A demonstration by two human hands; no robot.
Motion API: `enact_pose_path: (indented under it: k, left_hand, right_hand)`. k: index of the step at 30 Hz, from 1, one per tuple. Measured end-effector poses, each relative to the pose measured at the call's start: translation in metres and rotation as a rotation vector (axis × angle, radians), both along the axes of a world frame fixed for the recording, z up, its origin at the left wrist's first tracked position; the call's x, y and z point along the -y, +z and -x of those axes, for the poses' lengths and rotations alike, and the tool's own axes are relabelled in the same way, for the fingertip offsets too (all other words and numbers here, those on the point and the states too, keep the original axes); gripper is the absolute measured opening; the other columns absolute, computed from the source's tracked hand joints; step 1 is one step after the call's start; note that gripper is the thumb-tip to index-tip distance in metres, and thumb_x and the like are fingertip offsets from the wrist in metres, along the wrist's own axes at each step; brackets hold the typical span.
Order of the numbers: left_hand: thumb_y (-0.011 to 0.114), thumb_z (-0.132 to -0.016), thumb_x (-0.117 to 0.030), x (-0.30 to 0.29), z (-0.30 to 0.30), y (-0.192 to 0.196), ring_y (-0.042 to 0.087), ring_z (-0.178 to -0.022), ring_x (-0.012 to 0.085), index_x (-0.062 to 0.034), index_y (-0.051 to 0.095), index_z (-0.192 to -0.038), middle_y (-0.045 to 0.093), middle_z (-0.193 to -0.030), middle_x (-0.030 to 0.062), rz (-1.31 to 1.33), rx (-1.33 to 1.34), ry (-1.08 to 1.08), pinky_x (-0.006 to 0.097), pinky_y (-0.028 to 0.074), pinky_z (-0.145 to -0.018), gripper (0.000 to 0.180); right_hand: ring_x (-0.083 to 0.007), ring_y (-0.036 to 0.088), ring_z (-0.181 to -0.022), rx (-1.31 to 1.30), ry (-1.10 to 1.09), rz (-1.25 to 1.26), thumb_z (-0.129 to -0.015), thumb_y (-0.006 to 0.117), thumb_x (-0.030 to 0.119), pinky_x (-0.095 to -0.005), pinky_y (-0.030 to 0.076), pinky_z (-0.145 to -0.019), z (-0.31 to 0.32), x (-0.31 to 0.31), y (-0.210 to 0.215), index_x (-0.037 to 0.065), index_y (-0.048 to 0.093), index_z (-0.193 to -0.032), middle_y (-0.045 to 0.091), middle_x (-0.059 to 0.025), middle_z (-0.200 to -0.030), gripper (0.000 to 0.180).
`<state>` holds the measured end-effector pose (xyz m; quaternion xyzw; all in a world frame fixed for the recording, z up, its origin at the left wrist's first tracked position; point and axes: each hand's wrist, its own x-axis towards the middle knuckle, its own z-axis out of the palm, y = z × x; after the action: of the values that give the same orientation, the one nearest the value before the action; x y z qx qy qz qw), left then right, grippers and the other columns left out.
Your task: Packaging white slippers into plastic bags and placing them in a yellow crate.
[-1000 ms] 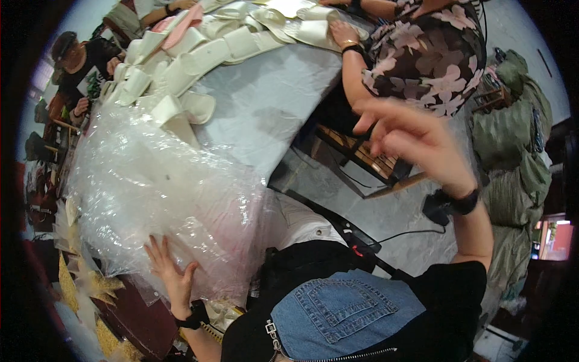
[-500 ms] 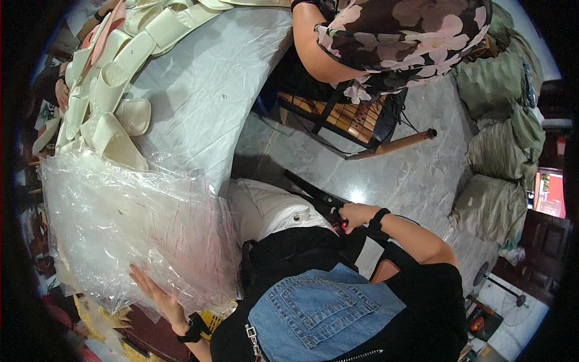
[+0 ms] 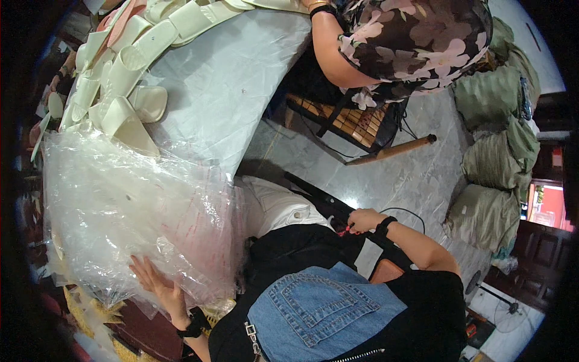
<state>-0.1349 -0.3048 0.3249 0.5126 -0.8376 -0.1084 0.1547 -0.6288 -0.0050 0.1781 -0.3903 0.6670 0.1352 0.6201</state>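
On the grey table (image 3: 241, 78), left hand (image 3: 158, 283) lies flat, released, on crinkly clear plastic (image 3: 132, 211); right hand (image 3: 360, 219) clenched.

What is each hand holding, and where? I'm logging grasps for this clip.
Left hand lies flat on the clear plastic bag, gripping nothing. Right hand rests at the black strap; a grip cannot be told.

Hands at a heap of clear plastic
Left hand (image 3: 158, 285) lies flat on the plastic sheets (image 3: 126, 217) at the table's (image 3: 241, 78) near edge; right hand (image 3: 360, 219) rests curled at the person's side.
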Motion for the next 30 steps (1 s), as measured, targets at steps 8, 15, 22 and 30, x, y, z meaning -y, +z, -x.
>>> enact_pose_path:
  k: [8,15,22,30]
  left_hand:
    - [0.064,-0.082,-0.072,0.002,0.019,0.007,0.002,-0.157,0.0354,-0.0231,0.034,-0.159,0.014,-0.171,0.0061,-0.084,0.062,0.073,0.067,-0.002,-0.119,0.096]
    - [0.070,-0.080,-0.062,0.000,0.022,0.020,0.001,-0.157,0.0358,-0.0192,0.035,-0.158,0.016,-0.171,0.0074,-0.127,0.013,0.101,0.065,-0.002,-0.120,0.096]
    - [0.081,-0.072,-0.052,0.000,0.030,0.021,-0.001,-0.157,0.0370,-0.0176,0.038,-0.157,0.013,-0.171,0.0086,-0.190,-0.029,0.087,0.065,0.004,-0.120,0.101]
    - [0.084,-0.070,-0.051,-0.002,0.024,0.020,-0.002,-0.157,0.0360,-0.0261,0.038,-0.156,0.012,-0.171,0.0057,-0.144,0.018,0.061,0.077,0.000,-0.113,0.101]
  right_hand:
    - [-0.0341,0.073,-0.094,-0.171,0.406,-0.219,-0.064,0.077,0.018,-0.0448,0.057,-0.075,0.058,-0.066,-0.019,0.007,0.077,-0.100,0.076,-0.0159,-0.102,0.038]
    - [-0.0389,0.070,-0.075,-0.163,0.469,0.306,-0.066,0.079,0.016,-0.0507,0.051,-0.064,0.073,0.089,0.106,0.003,0.075,-0.079,0.071,-0.0186,-0.076,0.019]
    - [-0.0197,0.065,-0.077,-0.083,1.177,1.185,-0.075,0.067,0.023,-0.0334,0.041,-0.076,-0.075,0.201,0.181,0.020,0.067,-0.064,0.065,-0.0001,-0.066,0.011]
    - [-0.0357,0.063,-0.089,0.828,0.991,1.535,-0.091,0.066,0.016,-0.0440,0.052,-0.080,-0.160,0.319,0.285,0.006,0.065,-0.115,0.064,-0.0136,-0.093,0.026]
